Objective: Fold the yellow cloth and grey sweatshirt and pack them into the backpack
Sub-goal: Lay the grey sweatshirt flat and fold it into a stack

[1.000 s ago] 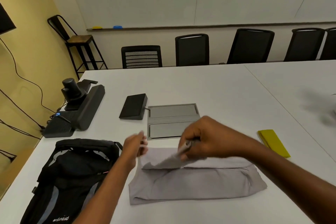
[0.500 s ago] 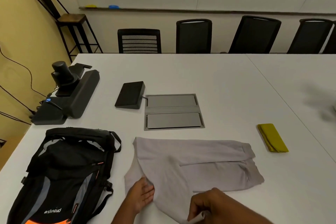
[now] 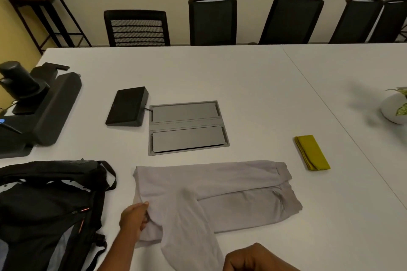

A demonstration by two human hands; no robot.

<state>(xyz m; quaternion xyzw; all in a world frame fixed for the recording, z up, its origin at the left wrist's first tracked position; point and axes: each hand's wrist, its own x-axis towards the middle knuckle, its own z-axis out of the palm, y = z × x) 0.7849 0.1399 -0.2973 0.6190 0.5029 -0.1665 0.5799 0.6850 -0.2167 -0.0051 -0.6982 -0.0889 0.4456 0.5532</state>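
Note:
The grey sweatshirt (image 3: pixel 220 191) lies partly folded on the white table, one sleeve pulled down toward the near edge. My left hand (image 3: pixel 133 220) pinches the cloth at its left side. At the bottom edge my right hand (image 3: pixel 253 258) grips the end of that sleeve; its fingers are cut off by the frame. A yellow cloth (image 3: pixel 311 152) lies folded into a narrow strip to the right of the sweatshirt. The black backpack (image 3: pixel 48 211) lies flat at the near left, beside my left arm.
A black box (image 3: pixel 126 106) and a grey cable hatch (image 3: pixel 187 127) sit behind the sweatshirt. Black conference gear (image 3: pixel 33 105) stands at the far left. A white plant pot (image 3: pixel 394 108) is at the right edge. Black chairs (image 3: pixel 212 21) line the far side.
My right hand unfolded a sleeve from the top of the sweatshirt and drew it down toward me. My left hand slid down to the garment's left side. The view tilted downward.

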